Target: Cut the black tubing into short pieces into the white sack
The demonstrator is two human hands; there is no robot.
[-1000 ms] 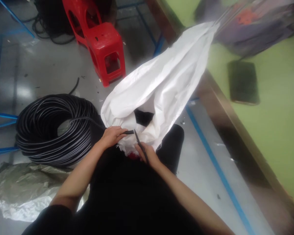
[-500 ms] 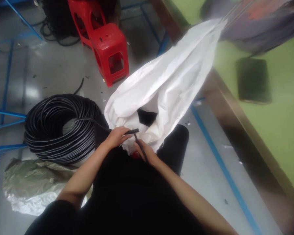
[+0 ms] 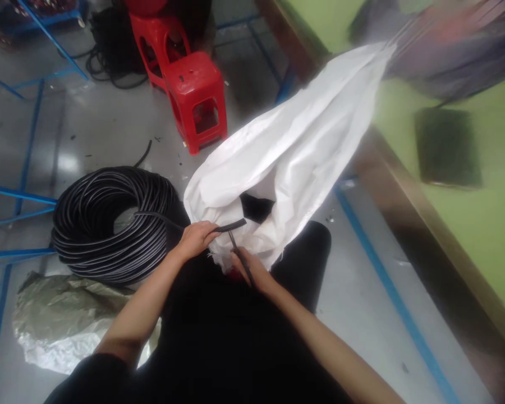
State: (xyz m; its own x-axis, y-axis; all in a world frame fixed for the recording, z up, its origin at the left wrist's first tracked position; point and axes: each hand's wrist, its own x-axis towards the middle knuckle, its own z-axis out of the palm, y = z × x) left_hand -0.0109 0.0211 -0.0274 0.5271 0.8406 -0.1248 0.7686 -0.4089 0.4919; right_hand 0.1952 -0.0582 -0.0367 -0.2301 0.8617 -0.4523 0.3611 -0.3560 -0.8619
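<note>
My left hand (image 3: 197, 238) is closed on the free end of a black tube (image 3: 230, 226) that runs back to a large black coil (image 3: 109, 224) on the floor at left. The tube end pokes out to the right, over the mouth of a white woven sack (image 3: 294, 151). My right hand (image 3: 252, 269) is closed around a thin dark tool (image 3: 238, 255), probably scissors, whose tip points up at the tube just past my left fingers. Both hands sit at the sack's frayed lower edge, over my dark-clothed lap.
Two red plastic stools (image 3: 193, 95) stand on the grey floor behind the coil. A crumpled clear plastic sheet (image 3: 63, 320) lies at lower left. Blue metal frames (image 3: 21, 196) run along the left. A green table (image 3: 480, 224) with a dark flat pad (image 3: 446, 147) is at right.
The black tube end has been pushed further out to the right past my left fingers. The view has drifted slightly, and both hands stay at the sack's edge.
</note>
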